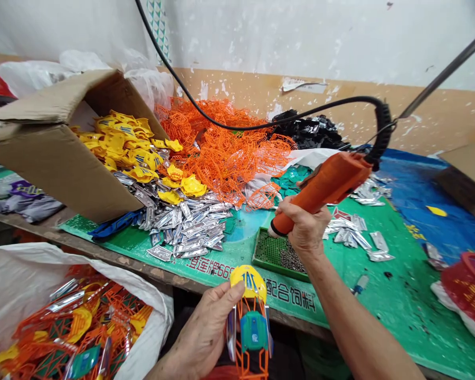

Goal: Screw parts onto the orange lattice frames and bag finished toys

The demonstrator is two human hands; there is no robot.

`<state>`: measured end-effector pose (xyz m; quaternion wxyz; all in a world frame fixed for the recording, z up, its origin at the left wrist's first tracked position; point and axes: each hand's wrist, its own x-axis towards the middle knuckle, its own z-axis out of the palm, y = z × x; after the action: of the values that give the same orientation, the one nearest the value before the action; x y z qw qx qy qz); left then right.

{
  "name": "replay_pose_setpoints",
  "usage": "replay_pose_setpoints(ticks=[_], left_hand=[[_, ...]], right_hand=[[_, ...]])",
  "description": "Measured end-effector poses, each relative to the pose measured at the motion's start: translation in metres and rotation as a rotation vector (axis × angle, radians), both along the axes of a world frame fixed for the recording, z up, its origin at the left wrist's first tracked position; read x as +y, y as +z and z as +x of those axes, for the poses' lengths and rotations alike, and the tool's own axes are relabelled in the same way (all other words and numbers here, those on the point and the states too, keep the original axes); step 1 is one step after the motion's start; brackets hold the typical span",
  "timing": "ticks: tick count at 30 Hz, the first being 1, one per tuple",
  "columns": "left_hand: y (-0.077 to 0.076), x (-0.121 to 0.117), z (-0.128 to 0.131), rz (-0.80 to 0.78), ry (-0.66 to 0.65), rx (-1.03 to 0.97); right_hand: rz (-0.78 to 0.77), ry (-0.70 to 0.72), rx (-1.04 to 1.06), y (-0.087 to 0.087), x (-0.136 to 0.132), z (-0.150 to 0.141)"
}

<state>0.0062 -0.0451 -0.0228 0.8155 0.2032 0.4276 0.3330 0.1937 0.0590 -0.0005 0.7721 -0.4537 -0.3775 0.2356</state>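
Observation:
My left hand (209,322) grips a toy car body (255,330), thumb on its yellow front piece. The body has an orange lattice frame, a teal panel and silver side strips. My right hand (306,227) is wrapped round an orange electric screwdriver (328,184) that hangs from a black cable. Its tip points down at a green screw tray (267,248) full of small dark screws; whether it touches them I cannot tell. Beyond the tray lie a heap of silver strips (190,227) and a tangle of orange lattice frames (229,142).
A tipped cardboard box (63,163) spills yellow pieces (130,142) at the left. A white sack (158,306) of assembled bodies stands below the table edge. Teal panels (291,182), black parts (309,129) and a red basket (469,290) lie farther right. The cable (229,126) arches overhead.

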Motion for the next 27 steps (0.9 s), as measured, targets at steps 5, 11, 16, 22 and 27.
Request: replay_pose_setpoints(ticks=[5,11,16,22,27], left_hand=[[0.002,0.0,-0.002,0.011,0.003,-0.057],[0.002,0.002,-0.002,0.027,0.018,-0.098],[-0.001,0.004,-0.001,0.043,0.057,-0.106],[-0.003,0.003,0.001,0.034,0.079,-0.073],[-0.003,0.0,0.001,0.057,0.058,-0.063]], right_hand=[[0.03,0.021,0.028,0.005,-0.001,0.0],[0.08,0.044,0.097,0.029,-0.013,0.001],[0.092,0.147,0.134,0.056,-0.05,-0.006],[0.074,0.378,0.168,0.066,-0.097,-0.022],[0.077,0.426,0.191,0.059,-0.104,-0.031]])
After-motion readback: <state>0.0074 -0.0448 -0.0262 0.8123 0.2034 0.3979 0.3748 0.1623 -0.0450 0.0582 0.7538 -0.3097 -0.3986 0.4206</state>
